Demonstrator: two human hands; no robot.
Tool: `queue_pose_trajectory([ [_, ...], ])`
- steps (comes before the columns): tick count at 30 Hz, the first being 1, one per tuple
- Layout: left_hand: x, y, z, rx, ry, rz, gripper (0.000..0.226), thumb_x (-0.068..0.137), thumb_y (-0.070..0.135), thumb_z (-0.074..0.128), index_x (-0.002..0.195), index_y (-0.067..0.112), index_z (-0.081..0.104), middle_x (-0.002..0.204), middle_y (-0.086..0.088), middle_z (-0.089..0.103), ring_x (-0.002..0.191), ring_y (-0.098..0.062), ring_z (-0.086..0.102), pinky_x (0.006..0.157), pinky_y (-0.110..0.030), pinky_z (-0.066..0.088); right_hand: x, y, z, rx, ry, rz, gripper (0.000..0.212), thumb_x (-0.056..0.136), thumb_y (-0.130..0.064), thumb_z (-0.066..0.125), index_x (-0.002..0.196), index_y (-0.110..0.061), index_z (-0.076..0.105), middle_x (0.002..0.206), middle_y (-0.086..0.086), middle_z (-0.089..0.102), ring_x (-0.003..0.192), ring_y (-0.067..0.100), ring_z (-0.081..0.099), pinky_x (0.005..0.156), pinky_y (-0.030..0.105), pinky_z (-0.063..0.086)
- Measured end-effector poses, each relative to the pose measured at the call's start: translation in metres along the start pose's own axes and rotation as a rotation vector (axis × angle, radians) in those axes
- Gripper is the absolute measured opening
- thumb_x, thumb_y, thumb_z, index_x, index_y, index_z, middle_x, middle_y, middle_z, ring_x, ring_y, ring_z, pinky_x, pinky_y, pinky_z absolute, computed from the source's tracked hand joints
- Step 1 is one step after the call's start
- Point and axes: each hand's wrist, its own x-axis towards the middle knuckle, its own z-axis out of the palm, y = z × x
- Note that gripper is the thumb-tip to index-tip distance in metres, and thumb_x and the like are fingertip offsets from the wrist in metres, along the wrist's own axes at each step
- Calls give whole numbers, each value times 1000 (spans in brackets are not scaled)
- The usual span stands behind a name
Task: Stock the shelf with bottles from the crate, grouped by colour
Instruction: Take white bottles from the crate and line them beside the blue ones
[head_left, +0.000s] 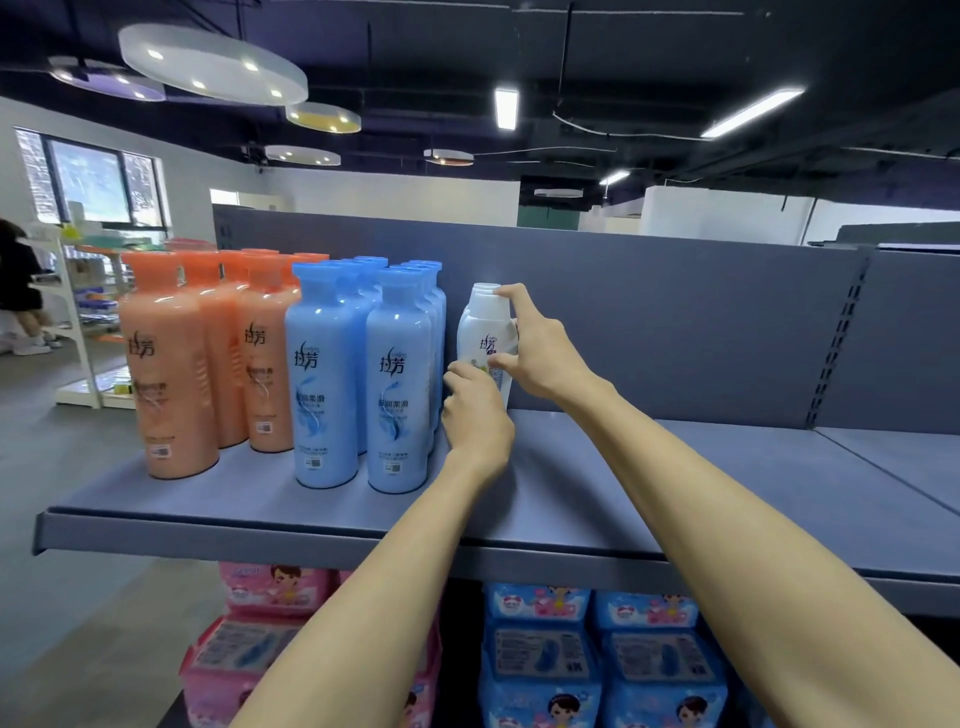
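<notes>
A white bottle (480, 327) stands upright at the back of the grey shelf (649, 499), just right of the blue bottles (358, 374). My right hand (535, 348) wraps its upper body, with the forefinger on the cap. My left hand (475, 410) grips its lower part, hiding the base. A second white bottle seems to stand right behind it. Orange bottles (208, 353) are grouped at the shelf's left end. No crate is in view.
The shelf's back panel (675, 322) rises behind the bottles. Bare shelf stretches to the right of the white bottle. Pink packs (249, 649) and blue packs (597, 660) fill the level below. A person stands far left by a white rack (78, 364).
</notes>
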Motion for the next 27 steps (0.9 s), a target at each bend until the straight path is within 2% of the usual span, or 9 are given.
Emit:
queue_pose_trajectory([
  [6, 9, -1, 7, 3, 11, -11, 58, 89, 11, 66, 131, -6, 30, 127, -17, 46, 103, -36, 64, 76, -36, 51, 8, 6, 4, -37, 18, -13, 73, 83, -12, 74, 139, -32, 32, 105, 12, 52, 89, 25, 56, 74, 31, 44],
  [11, 10, -4, 9, 3, -7, 8, 59, 89, 12, 66, 132, -4, 28, 126, -16, 45, 101, -35, 64, 72, -34, 49, 7, 2, 4, -39, 18, 7, 72, 85, -12, 73, 140, -33, 32, 105, 11, 49, 88, 25, 55, 77, 33, 47],
  [14, 6, -4, 5, 10, -20, 12, 65, 89, 13, 67, 135, -6, 25, 128, -16, 45, 103, -33, 64, 76, -32, 51, 6, -3, 3, -58, 3, 40, 74, 85, -13, 74, 141, -33, 30, 106, 11, 49, 91, 27, 55, 80, 37, 50],
  [18, -10, -5, -6, 41, -75, 10, 73, 91, 9, 62, 144, -11, 15, 137, -20, 44, 117, -31, 58, 89, -31, 49, -3, -17, -3, -115, -18, 66, 76, 88, -13, 71, 146, -32, 25, 106, 13, 56, 93, 30, 57, 78, 39, 51],
  [20, -20, -6, -15, 31, -98, 25, 68, 91, 7, 60, 143, -10, 19, 138, -20, 44, 121, -32, 54, 92, -32, 46, -14, -23, -6, -139, -15, 75, 84, 90, -15, 69, 153, -34, 17, 105, 12, 60, 93, 30, 58, 80, 41, 51],
  [23, -30, -3, -33, 6, -97, 119, 50, 91, 6, 58, 134, -3, 34, 131, -18, 49, 118, -34, 54, 88, -35, 45, -33, -30, -12, -164, 23, 94, 96, 89, -24, 72, 157, -32, 5, 108, 12, 60, 99, 30, 55, 86, 43, 49],
  [27, -45, 2, -58, -10, -67, 224, 33, 91, 6, 56, 121, 3, 43, 119, -16, 55, 109, -34, 56, 74, -33, 39, -54, -41, -30, -210, 30, 84, 85, 87, -27, 74, 153, -28, 21, 123, 14, 61, 112, 35, 57, 91, 45, 49],
])
